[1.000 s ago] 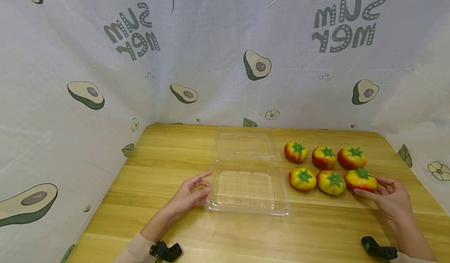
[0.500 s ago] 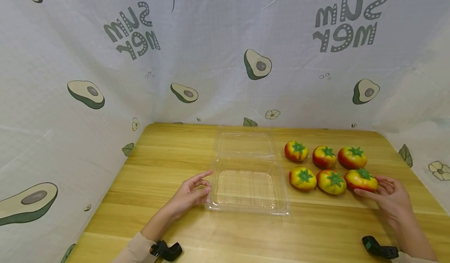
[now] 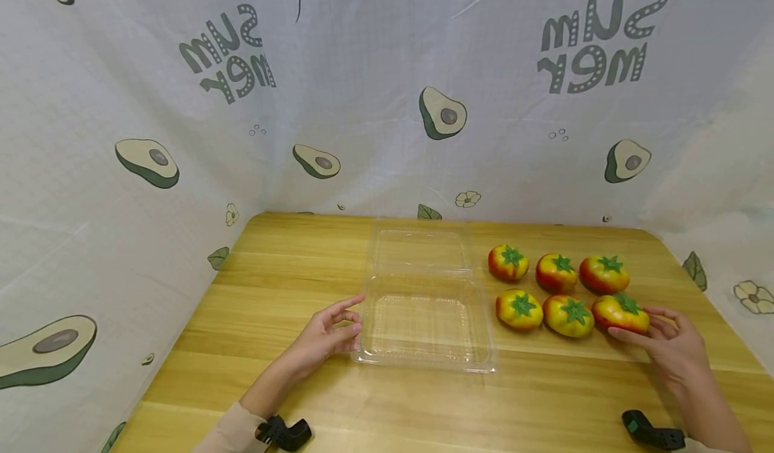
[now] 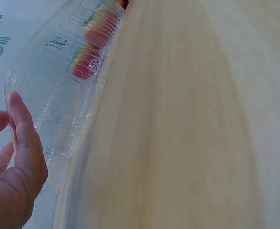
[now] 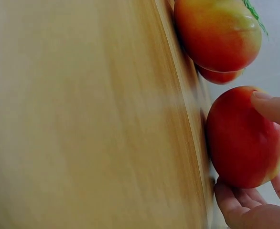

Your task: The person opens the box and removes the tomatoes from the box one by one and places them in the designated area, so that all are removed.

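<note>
A clear plastic clamshell box (image 3: 423, 325) lies with its lid folded back on the table. At its left side, my left hand (image 3: 326, 335) pinches the rim between thumb and fingers; the left wrist view shows the thumb (image 4: 20, 112) on the near face of the rim. Several red-and-yellow tomatoes with green star-shaped tops stand in two rows to the right of the box. My right hand (image 3: 674, 342) holds the front-row right tomato (image 3: 621, 314), thumb in front and fingers around its right side. In the right wrist view this tomato (image 5: 245, 138) sits against the wood.
Beside the held one are the front middle tomato (image 3: 568, 316) and front left tomato (image 3: 519, 310). Behind them stands the back row, with its right tomato (image 3: 605, 275) nearest the table's right edge. A white cloth (image 3: 375, 103) printed with avocados hangs around the wooden table (image 3: 423, 413).
</note>
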Available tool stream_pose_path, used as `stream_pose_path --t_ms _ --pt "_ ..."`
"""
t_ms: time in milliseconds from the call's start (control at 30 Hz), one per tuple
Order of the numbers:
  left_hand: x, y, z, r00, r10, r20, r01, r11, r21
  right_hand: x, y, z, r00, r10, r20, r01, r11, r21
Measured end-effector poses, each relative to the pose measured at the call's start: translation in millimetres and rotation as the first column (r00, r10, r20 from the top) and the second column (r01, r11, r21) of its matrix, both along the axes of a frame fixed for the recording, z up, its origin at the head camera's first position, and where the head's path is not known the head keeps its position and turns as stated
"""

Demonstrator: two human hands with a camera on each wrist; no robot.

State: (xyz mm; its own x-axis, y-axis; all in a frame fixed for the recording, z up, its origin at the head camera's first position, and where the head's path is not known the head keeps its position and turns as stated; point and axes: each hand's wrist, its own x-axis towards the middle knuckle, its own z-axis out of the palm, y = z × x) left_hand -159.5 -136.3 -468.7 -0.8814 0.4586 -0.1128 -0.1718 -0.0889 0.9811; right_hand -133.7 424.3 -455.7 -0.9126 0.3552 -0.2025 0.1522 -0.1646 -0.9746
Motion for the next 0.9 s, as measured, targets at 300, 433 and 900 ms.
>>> stream_pose_path --t_ms 300,433,900 --pt "0.2 -0.1 2.4 1.0 -0.002 -0.01 0.002 1.0 -0.025 -0.3 -2.4 3.4 0.996 -0.033 0.079 0.028 0.998 0.055" --pt "-0.7 -0.8 2.0 1.0 -0.003 -0.017 0.002 1.0 -0.028 -1.2 -3.2 4.4 0.994 -0.06 0.091 0.053 0.996 0.077" --pt "-6.6 -6.7 5.3 0.99 0.09 -0.105 -0.103 0.988 -0.119 5.0 -2.2 8.5 0.995 -0.028 -0.091 0.054 0.953 0.299"
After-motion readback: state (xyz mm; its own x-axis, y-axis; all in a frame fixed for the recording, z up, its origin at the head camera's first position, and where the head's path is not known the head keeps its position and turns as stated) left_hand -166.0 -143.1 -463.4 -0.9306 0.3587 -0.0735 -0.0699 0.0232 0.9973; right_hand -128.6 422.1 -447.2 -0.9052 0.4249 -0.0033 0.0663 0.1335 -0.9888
